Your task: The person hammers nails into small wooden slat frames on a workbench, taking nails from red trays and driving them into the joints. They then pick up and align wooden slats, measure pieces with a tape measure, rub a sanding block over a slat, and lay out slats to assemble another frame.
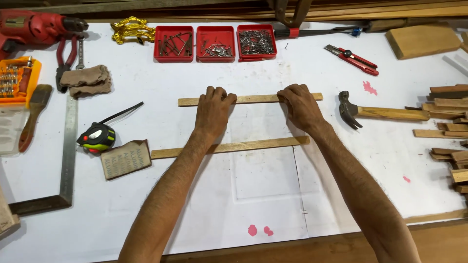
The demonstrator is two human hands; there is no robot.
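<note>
Two thin wooden strips lie parallel on a white sheet covering the workbench. My left hand [213, 108] and my right hand [298, 104] both rest on the far strip [256, 99], fingers curled over its far edge, about a hand's width apart. The near strip [243, 145] lies under my forearms, untouched. A hammer [380, 113] with a wooden handle lies just right of my right hand.
Three red trays [215, 44] of nails stand at the back. A red utility knife [352, 58], wood offcuts [451, 131], a tape measure [96, 138], sandpaper [125, 159], a steel square [67, 156], a brush, pliers and a red drill [34, 29] surround the sheet.
</note>
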